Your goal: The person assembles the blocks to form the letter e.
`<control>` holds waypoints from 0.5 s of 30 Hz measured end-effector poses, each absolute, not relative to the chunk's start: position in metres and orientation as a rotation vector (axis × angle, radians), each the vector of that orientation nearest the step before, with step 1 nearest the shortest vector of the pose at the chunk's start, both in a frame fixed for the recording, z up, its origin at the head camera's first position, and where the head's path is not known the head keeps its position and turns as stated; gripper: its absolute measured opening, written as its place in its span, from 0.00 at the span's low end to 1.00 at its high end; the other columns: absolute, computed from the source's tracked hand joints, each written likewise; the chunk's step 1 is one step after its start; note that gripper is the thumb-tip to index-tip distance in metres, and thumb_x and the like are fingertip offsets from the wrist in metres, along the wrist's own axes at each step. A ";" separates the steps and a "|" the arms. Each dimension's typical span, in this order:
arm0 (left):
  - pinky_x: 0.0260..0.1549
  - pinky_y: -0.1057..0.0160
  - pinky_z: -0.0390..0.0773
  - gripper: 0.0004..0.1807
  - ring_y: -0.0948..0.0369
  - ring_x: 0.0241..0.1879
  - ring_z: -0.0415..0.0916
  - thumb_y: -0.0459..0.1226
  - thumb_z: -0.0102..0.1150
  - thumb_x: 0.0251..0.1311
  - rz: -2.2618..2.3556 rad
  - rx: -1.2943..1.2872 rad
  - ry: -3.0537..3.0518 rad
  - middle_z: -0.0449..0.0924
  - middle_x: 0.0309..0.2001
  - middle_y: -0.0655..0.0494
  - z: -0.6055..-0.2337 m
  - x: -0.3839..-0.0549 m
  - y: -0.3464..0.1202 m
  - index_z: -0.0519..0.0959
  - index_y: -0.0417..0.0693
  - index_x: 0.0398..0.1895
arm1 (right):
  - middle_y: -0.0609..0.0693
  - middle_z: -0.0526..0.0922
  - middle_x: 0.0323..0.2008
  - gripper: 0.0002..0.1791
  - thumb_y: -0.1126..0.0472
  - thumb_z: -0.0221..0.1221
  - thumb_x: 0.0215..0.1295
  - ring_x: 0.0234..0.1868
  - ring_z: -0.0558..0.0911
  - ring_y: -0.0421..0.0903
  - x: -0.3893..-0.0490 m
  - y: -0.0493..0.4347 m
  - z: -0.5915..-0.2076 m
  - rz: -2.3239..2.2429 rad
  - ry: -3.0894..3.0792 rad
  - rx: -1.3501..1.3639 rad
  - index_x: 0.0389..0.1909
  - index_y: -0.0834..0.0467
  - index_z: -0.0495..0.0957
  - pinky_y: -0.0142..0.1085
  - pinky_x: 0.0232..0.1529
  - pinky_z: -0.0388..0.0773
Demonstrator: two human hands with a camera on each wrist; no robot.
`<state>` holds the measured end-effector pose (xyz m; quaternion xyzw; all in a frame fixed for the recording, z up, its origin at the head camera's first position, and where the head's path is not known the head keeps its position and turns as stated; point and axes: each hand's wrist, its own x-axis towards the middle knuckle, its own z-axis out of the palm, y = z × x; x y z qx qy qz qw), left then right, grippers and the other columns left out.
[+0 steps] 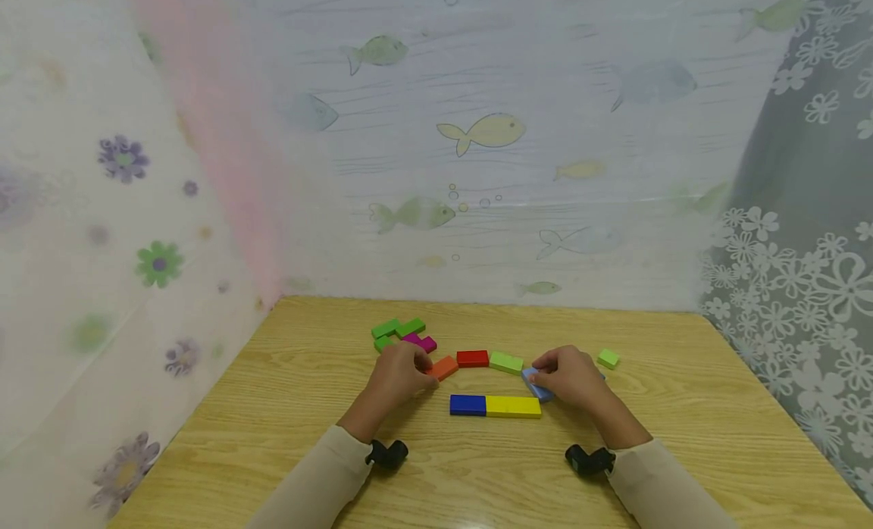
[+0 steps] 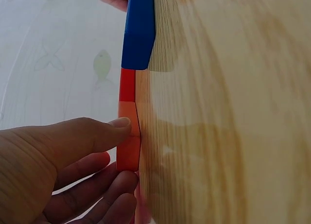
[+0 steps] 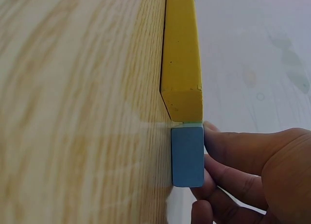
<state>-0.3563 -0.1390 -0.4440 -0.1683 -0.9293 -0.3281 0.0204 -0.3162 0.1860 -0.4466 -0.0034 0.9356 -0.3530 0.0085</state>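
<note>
An orange block (image 1: 445, 369) lies tilted at the left end of a curved row, and my left hand (image 1: 401, 371) pinches it. In the left wrist view, the thumb is on the orange block (image 2: 128, 153) and the fingers are by its end. Beside it run a red block (image 1: 473, 359) and a light green block (image 1: 506, 362). At the row's right end my right hand (image 1: 571, 374) holds a light blue block (image 1: 536, 386) between thumb and fingers. A dark blue block (image 1: 467, 405) and a yellow block (image 1: 513, 407) lie end to end in front of the row.
Several green blocks (image 1: 411, 328) and magenta blocks (image 1: 427, 344) lie behind my left hand. A small light green block (image 1: 608, 358) sits to the right. Something bluish shows past my right hand, mostly hidden. A fish-patterned curtain (image 1: 491, 248) hangs behind the wooden table (image 1: 477, 476).
</note>
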 end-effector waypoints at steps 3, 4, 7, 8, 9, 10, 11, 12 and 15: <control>0.38 0.59 0.83 0.13 0.61 0.36 0.79 0.41 0.82 0.49 -1.019 -0.504 -2.886 0.86 0.36 0.59 -0.445 -0.350 -0.137 0.88 0.48 0.35 | 0.48 0.88 0.40 0.14 0.56 0.68 0.67 0.40 0.83 0.43 -0.312 0.188 -0.446 -1.098 2.922 -0.026 0.50 0.58 0.88 0.40 0.41 0.82; 0.39 0.59 0.83 0.13 0.61 0.36 0.79 0.41 0.82 0.49 -1.021 -0.498 -2.888 0.86 0.36 0.59 -0.445 -0.348 -0.137 0.88 0.48 0.35 | 0.48 0.88 0.40 0.14 0.56 0.68 0.68 0.40 0.83 0.43 -0.311 0.189 -0.446 -1.098 2.920 -0.031 0.50 0.58 0.88 0.40 0.41 0.82; 0.40 0.58 0.83 0.13 0.61 0.37 0.80 0.43 0.81 0.51 -1.044 -0.466 -2.894 0.86 0.37 0.58 -0.444 -0.341 -0.135 0.88 0.48 0.36 | 0.48 0.88 0.41 0.14 0.56 0.68 0.68 0.40 0.84 0.43 -0.307 0.191 -0.446 -1.092 2.917 -0.044 0.50 0.58 0.88 0.40 0.41 0.82; 0.40 0.58 0.83 0.14 0.60 0.38 0.80 0.43 0.81 0.51 -1.058 -0.452 -2.895 0.86 0.38 0.58 -0.443 -0.339 -0.135 0.88 0.48 0.37 | 0.48 0.88 0.41 0.14 0.56 0.68 0.67 0.40 0.84 0.43 -0.306 0.191 -0.446 -1.089 2.917 -0.047 0.50 0.58 0.88 0.40 0.41 0.82; 0.41 0.57 0.83 0.15 0.60 0.39 0.80 0.44 0.81 0.51 -1.073 -0.437 -2.895 0.86 0.38 0.58 -0.442 -0.337 -0.134 0.88 0.47 0.37 | 0.48 0.88 0.41 0.14 0.56 0.68 0.67 0.40 0.84 0.43 -0.305 0.192 -0.445 -1.086 2.917 -0.051 0.50 0.58 0.88 0.40 0.41 0.82; 0.41 0.57 0.84 0.15 0.60 0.39 0.81 0.44 0.81 0.51 -1.084 -0.420 -2.894 0.87 0.39 0.57 -0.441 -0.335 -0.134 0.88 0.47 0.38 | 0.48 0.88 0.41 0.14 0.56 0.68 0.67 0.40 0.84 0.43 -0.304 0.193 -0.445 -1.081 2.917 -0.054 0.50 0.58 0.88 0.40 0.41 0.82; 0.42 0.57 0.84 0.16 0.59 0.40 0.81 0.45 0.81 0.51 -1.093 -0.403 -2.893 0.87 0.40 0.57 -0.440 -0.332 -0.134 0.88 0.47 0.39 | 0.48 0.88 0.41 0.14 0.56 0.68 0.67 0.40 0.84 0.43 -0.303 0.193 -0.446 -1.079 2.917 -0.059 0.50 0.58 0.88 0.40 0.41 0.82; 0.42 0.56 0.84 0.17 0.59 0.41 0.81 0.45 0.81 0.51 -1.098 -0.389 -2.890 0.87 0.40 0.57 -0.439 -0.330 -0.133 0.88 0.47 0.40 | 0.48 0.88 0.41 0.14 0.56 0.68 0.67 0.40 0.84 0.43 -0.302 0.194 -0.446 -1.079 2.916 -0.063 0.50 0.58 0.88 0.40 0.41 0.82; 0.43 0.56 0.84 0.18 0.59 0.42 0.81 0.45 0.81 0.51 -1.095 -0.346 -2.875 0.87 0.40 0.57 -0.438 -0.325 -0.133 0.88 0.47 0.41 | 0.48 0.88 0.40 0.14 0.55 0.68 0.67 0.40 0.83 0.43 -0.298 0.196 -0.448 -1.078 2.916 -0.080 0.50 0.57 0.88 0.40 0.41 0.82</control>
